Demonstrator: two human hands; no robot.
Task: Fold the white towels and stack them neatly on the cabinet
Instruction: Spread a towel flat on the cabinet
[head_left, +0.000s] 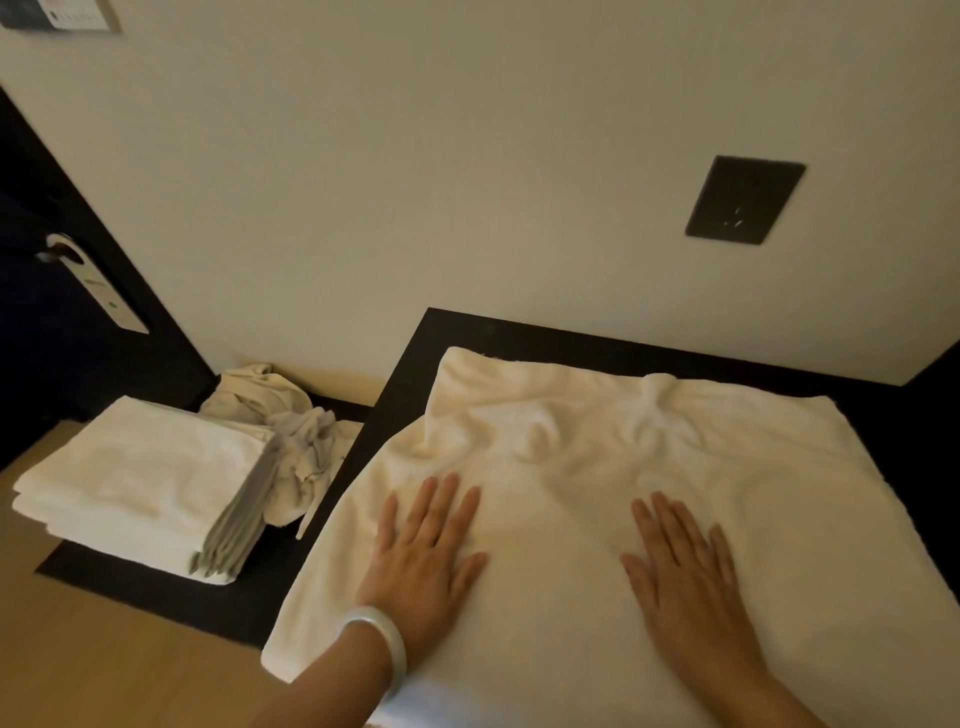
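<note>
A white towel lies spread over the dark cabinet top, wrinkled along its far half. My left hand rests flat on the towel's near left part with fingers straight; a pale bangle sits on that wrist. My right hand lies flat on the near right part, fingers straight and spread. To the left, on a lower dark surface, sits a stack of folded white towels. Behind that stack lies a crumpled heap of unfolded towels.
A pale wall rises behind the cabinet with a dark socket plate on it. At far left a dark door carries a hanging tag on its handle. Wooden floor shows at the lower left.
</note>
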